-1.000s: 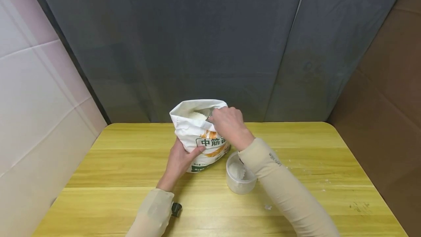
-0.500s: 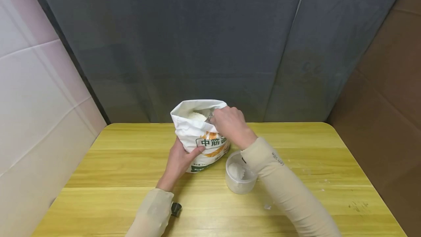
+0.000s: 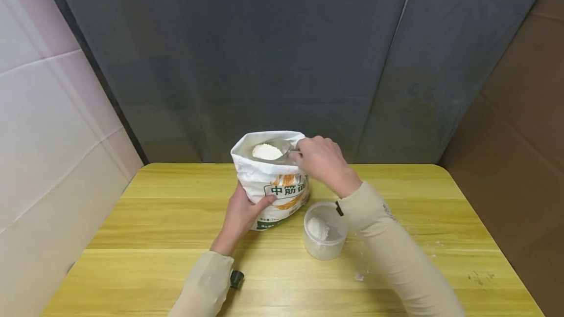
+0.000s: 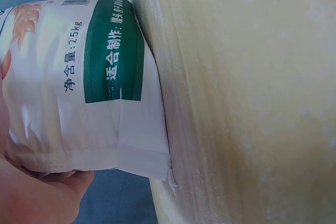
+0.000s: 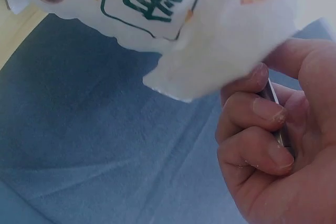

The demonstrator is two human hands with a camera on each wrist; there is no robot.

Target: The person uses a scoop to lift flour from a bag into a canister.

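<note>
Our left hand (image 3: 241,212) grips an open flour bag (image 3: 252,180) on the wooden desk (image 3: 154,219) as the fingers of our right hand (image 3: 322,163) curl round a metal-handled scoop (image 3: 285,152), heaped with white flour (image 3: 266,151), at the bag's mouth. Just beside the bag, nearer us, stands a translucent tub (image 3: 323,250), partly filled.

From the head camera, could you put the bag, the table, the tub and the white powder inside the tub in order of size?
From largest to smallest, as they look there:
1. table, by far
2. bag
3. tub
4. white powder inside the tub
</note>
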